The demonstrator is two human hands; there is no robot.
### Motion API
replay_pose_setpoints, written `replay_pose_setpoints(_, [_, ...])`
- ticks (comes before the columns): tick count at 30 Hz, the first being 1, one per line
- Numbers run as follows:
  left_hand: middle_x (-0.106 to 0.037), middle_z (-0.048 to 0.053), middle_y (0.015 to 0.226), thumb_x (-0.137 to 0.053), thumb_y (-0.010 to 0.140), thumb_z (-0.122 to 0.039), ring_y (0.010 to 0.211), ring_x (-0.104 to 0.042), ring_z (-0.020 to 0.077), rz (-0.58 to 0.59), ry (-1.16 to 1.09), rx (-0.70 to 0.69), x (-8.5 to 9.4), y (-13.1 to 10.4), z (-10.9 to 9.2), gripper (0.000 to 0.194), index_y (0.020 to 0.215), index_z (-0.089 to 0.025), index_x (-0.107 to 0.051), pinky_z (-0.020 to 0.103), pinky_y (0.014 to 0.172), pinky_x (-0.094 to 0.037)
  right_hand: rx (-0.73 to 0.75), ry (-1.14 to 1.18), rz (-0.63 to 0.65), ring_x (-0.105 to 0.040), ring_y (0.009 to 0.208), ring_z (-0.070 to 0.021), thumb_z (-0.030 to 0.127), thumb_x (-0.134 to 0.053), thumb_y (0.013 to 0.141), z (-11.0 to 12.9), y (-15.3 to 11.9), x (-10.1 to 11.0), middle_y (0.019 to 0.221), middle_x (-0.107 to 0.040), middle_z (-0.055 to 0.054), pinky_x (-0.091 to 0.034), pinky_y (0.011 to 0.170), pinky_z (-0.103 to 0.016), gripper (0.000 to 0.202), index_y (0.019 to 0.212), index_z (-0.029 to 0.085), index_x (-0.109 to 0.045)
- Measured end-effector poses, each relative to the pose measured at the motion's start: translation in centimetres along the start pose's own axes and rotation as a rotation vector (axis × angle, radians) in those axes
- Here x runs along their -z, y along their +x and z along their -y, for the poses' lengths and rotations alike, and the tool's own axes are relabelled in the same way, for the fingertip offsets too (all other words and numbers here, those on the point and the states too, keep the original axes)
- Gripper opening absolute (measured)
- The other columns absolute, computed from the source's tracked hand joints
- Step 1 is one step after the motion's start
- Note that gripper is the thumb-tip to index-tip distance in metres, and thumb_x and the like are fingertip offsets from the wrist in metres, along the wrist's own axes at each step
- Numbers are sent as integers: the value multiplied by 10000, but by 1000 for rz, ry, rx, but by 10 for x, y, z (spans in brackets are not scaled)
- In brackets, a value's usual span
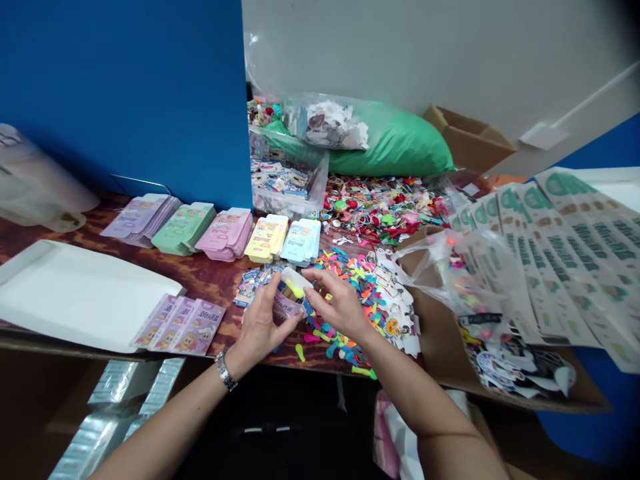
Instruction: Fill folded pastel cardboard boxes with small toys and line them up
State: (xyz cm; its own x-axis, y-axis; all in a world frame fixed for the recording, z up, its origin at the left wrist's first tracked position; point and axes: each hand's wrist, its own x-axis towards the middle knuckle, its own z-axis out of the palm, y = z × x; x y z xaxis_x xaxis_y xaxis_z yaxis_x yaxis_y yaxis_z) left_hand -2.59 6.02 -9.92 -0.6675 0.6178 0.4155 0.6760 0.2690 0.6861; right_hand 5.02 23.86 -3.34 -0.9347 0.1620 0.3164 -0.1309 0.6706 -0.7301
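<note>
The left hand (261, 325) grips a small pink box (287, 303) with blurry writing while the right hand (340, 303), fingers loosely open, touches its top on the table (210, 277).

Flat packs (227, 232) in row behind small box (290, 300), clips (350, 293) right.

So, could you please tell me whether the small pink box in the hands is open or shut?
Open: the small pink box has its top flap lifted, with a yellow piece showing inside.

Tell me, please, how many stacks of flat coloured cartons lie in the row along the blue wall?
5: purple stack, green stack, pink stack, yellow stack, blue stack, left to right.
</note>
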Motion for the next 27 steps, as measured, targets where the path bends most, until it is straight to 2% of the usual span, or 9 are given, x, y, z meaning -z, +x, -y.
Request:
replay_pose_setpoints(4, [-526, 118, 1246, -658, 837, -287, 1144, -558, 235, 26, -30, -104, 5, -1, -2, 708, 1436, -252, -282, 384, 948, -495, -30, 82, 13, -649, 880, -148, 209, -537, 938, 8, -6, -11, 1059, -679, -42, -540, 781, -267, 271, 1204, 225, -588])
replay_pose_setpoints(8, [-547, 101, 1183, -652, 833, -254, 1079, -584, 218, 8, -12, -120, 8, -7, -3, 634, 1367, -241, -311, 371, 913, -511, 131, 47, -34, -635, 993, -162, 180, -503, 957, 16, -11, -18, 1076, -675, -60, -531, 873, -309, 265, 1171, 241, -647])
replay_pose_setpoints(10, [-554, 101, 1177, -646, 833, -245, 1064, -600, 217, -10, -4, -108, 9, -11, -4, 655, 1377, -238, -284, 366, 897, -520, 166, 86, -18, -634, 1027, -162, 200, -519, 960, 20, -12, -18, 1108, -673, -65, -528, 900, -314, 256, 1171, 240, -659])
replay_pose_setpoints(12, [-548, 121, 1219, -645, 835, -248, 1112, -595, 231, -22, 2, -86, 11, -15, -6, 718, 1418, -228, -227, 374, 918, -516, 132, 131, -12, -643, 1024, -161, 223, -536, 959, 24, -12, -18, 1100, -686, -59, -527, 906, -310, 228, 1140, 232, -674])
replay_pose_setpoints(17, [-484, 170, 1365, -631, 856, -318, 1248, -525, 268, 5, 43, -48, 14, -15, -12, 852, 1512, -206, -99, 398, 1009, -468, -68, 135, -26, -666, 864, -149, 226, -572, 929, 30, -10, -18, 964, -709, -37, -548, 719, -252, 167, 1043, 215, -693])
replay_pose_setpoints(20, [-469, 196, 1372, -597, 866, -321, 1243, -519, 289, 58, 107, -26, 15, -15, -14, 896, 1536, -177, -20, 401, 985, -480, 16, 46, -68, -662, 898, -155, 159, -569, 910, 34, -13, -20, 977, -709, -40, -546, 802, -282, 184, 1024, 213, -702])
replay_pose_setpoints(24, [-531, 225, 1238, -572, 862, -355, 1103, -573, 336, 53, 303, -58, 15, -19, -12, 984, 1522, -111, 116, 455, 889, -507, 196, -103, -78, -642, 1051, -190, 112, -510, 933, 40, -24, -28, 1128, -699, -64, -523, 934, -358, 300, 1165, 215, -670])
replay_pose_setpoints(27, [-555, 213, 1133, -539, 878, -395, 973, -595, 317, 42, 401, -99, 17, -20, -10, 979, 1511, -74, 136, 421, 795, -523, 261, -180, -120, -616, 1105, -213, 95, -464, 944, 39, -34, -40, 1216, -669, -65, -532, 942, -393, 460, 1373, 245, -534])
